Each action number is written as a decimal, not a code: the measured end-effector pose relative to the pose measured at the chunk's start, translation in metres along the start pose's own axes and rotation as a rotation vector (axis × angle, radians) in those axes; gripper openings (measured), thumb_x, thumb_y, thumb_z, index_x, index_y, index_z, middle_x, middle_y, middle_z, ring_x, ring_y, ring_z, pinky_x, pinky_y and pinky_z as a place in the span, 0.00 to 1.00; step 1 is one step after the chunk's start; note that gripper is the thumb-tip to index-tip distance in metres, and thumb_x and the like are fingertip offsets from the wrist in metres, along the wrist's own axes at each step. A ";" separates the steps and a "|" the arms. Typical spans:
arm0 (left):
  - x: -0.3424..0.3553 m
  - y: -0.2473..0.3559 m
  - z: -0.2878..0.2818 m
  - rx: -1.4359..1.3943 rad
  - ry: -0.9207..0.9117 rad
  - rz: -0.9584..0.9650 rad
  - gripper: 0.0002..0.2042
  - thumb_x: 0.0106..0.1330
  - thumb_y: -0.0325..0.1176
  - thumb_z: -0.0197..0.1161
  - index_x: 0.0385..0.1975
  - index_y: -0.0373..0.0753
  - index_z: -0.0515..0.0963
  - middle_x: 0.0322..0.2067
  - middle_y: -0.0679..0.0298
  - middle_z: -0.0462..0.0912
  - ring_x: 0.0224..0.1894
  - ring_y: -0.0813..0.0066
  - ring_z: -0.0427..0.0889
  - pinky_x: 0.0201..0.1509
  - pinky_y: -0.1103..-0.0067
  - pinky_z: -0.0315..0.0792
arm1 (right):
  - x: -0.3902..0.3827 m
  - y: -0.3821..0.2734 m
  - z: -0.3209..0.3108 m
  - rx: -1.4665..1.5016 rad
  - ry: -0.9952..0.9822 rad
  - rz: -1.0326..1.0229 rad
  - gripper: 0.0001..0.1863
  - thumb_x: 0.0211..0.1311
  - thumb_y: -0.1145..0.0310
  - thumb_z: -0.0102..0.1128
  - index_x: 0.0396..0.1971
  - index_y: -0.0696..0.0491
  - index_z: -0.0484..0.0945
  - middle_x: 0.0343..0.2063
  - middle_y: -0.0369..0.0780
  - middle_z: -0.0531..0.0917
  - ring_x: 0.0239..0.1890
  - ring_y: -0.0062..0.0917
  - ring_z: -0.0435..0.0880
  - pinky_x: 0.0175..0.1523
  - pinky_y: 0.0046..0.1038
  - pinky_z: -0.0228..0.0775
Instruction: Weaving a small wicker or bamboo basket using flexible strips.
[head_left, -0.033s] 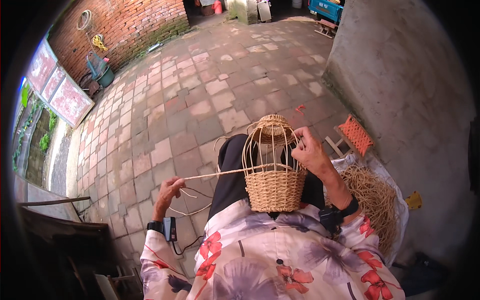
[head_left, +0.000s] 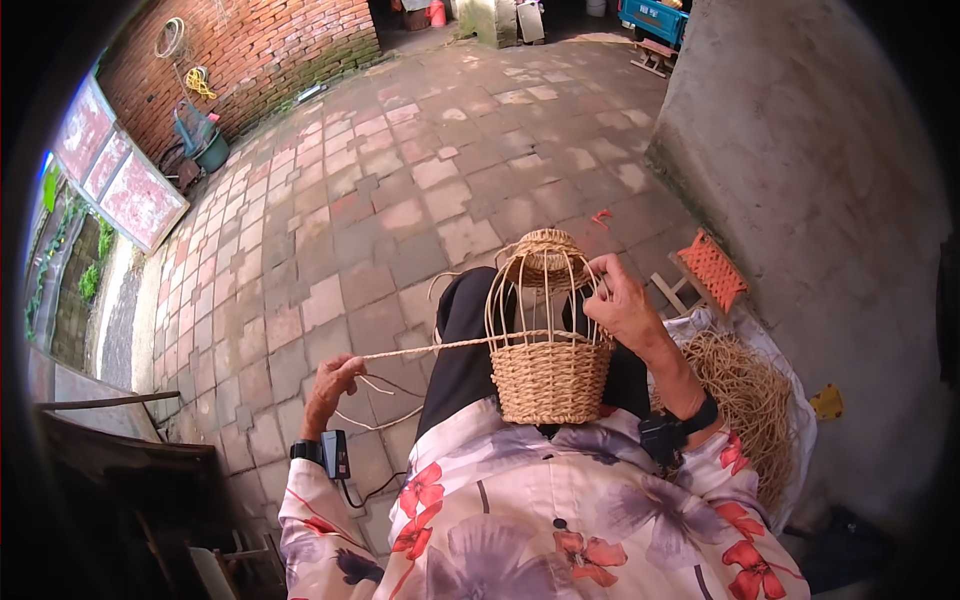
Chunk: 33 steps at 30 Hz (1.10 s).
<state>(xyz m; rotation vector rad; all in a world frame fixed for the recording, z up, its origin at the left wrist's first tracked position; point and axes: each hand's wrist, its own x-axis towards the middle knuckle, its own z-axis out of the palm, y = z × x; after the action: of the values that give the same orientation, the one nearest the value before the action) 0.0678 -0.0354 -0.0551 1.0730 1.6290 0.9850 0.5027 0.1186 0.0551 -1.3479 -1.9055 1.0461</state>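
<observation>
A half-woven straw basket (head_left: 550, 380) rests on my lap, with bare upright ribs rising to a small woven cap (head_left: 545, 250). My right hand (head_left: 622, 305) grips the ribs at the basket's upper right side. A twisted straw cord (head_left: 430, 347) runs taut from the basket's woven edge out to the left. My left hand (head_left: 333, 385) is closed on that cord's end, with loose strands hanging below it. Both wrists carry dark bands with small devices.
A heap of loose straw (head_left: 745, 390) lies on a white sheet at my right, beside a small orange woven stool (head_left: 712, 268). A grey plastered wall (head_left: 800, 150) stands close on the right. Paved brick yard lies ahead; framed panels (head_left: 120, 180) lean at left.
My left hand has shifted slightly to the left with the cord. The right hand and basket have stayed where they were.
</observation>
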 end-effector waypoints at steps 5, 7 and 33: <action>-0.006 -0.005 -0.009 -0.116 -0.124 -0.109 0.16 0.65 0.44 0.62 0.29 0.35 0.79 0.24 0.69 0.78 0.22 0.84 0.71 0.26 0.84 0.66 | 0.003 0.001 0.001 0.052 -0.018 -0.002 0.20 0.48 0.73 0.57 0.44 0.57 0.67 0.18 0.36 0.74 0.22 0.18 0.72 0.30 0.24 0.67; -0.013 -0.019 -0.010 -0.152 -0.180 -0.164 0.15 0.64 0.44 0.62 0.29 0.35 0.79 0.23 0.69 0.77 0.21 0.84 0.71 0.26 0.84 0.66 | 0.002 0.005 0.000 0.119 -0.028 0.013 0.20 0.49 0.74 0.57 0.44 0.57 0.67 0.18 0.35 0.73 0.21 0.16 0.71 0.29 0.23 0.66; -0.017 0.110 0.146 -0.754 -0.409 -0.325 0.13 0.69 0.39 0.58 0.47 0.39 0.76 0.26 0.71 0.77 0.19 0.88 0.68 0.19 0.87 0.64 | -0.052 -0.046 0.011 -0.415 0.130 -0.558 0.11 0.45 0.81 0.58 0.31 0.53 0.79 0.26 0.41 0.72 0.31 0.36 0.78 0.33 0.35 0.71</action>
<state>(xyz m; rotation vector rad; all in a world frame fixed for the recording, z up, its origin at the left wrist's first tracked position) 0.2341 -0.0001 0.0142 0.4317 0.9237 0.9595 0.4879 0.0582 0.0880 -0.9516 -2.2828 0.2938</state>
